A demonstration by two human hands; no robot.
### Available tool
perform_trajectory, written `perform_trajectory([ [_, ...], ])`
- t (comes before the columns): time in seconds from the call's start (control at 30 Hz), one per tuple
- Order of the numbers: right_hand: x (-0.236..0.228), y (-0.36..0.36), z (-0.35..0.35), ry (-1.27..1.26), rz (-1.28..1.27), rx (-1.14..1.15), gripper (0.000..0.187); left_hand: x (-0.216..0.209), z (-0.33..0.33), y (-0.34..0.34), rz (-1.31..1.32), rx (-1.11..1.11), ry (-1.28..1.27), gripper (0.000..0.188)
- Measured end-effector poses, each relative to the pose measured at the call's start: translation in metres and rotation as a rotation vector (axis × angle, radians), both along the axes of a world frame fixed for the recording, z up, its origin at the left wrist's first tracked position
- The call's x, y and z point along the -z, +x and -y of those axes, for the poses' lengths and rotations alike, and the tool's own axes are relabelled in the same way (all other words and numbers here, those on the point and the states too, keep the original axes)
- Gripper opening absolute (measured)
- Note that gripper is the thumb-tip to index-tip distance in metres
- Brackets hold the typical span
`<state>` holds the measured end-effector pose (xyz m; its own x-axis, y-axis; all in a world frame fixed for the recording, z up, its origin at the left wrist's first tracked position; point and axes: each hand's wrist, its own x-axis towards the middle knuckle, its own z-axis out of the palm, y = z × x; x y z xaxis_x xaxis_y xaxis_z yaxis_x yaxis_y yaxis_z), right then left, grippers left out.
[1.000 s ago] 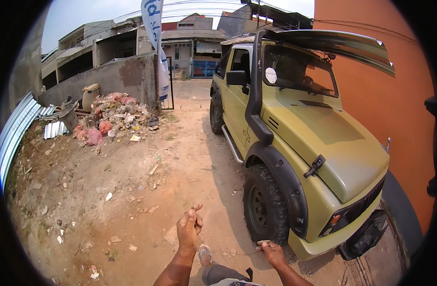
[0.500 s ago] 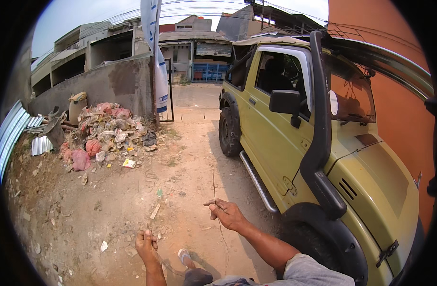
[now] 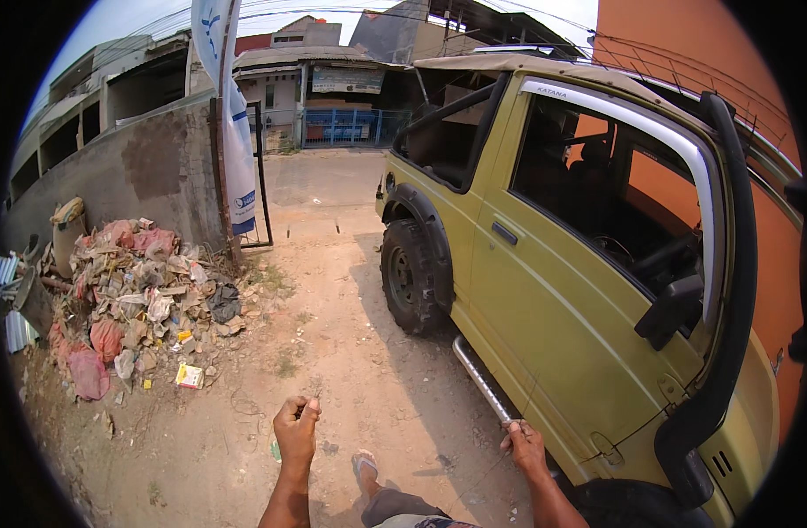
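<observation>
Swung down and outward since half a second ago: with the right hand (image 3: 525,447), from over the middle of the path (image 3: 333,370) to just beside the yellow-green vehicle (image 3: 553,299); with the left hand (image 3: 295,433), only slightly up and to the right in view. Also brought closer in view: the vehicle's flank and rear wheel (image 3: 407,275).

Held in a closed pinch at the right grip: a thin strand (image 3: 530,396) (wire by the look of it, but too fine to be certain), slanting up past the fingertips in front of the vehicle's side and trailing faintly below the hand toward the lower edge. Closed too at the left grip, thumb against forefinger; impossible to tell at this size if pinching another part of the strand or nothing. Low between the hands, a sandalled foot (image 3: 366,466); well off to the left, a heap of rubbish (image 3: 157,299).

Judged from the spread of the hands, probably midway through handling the strand, not yet fastening it to anything. For the next move, likely to call for keeping the right pinch firm, guiding the loose tip clear of the side step (image 3: 483,378) and avoiding any kink.
</observation>
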<state>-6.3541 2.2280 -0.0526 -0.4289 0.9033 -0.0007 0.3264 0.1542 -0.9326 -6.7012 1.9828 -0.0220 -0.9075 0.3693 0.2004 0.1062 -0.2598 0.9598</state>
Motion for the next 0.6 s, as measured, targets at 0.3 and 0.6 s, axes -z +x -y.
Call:
perform_trajectory([
  [0.3,-0.077,-0.543,-0.175,0.479,0.292,-0.685,0.041,0.109,-0.148,-0.325,0.169,-0.033,-0.328,0.013],
  [0.6,-0.289,-1.030,-0.215,1.256,0.399,-1.032,0.030,0.185,-0.378,-0.713,0.233,0.125,-0.384,0.011],
])
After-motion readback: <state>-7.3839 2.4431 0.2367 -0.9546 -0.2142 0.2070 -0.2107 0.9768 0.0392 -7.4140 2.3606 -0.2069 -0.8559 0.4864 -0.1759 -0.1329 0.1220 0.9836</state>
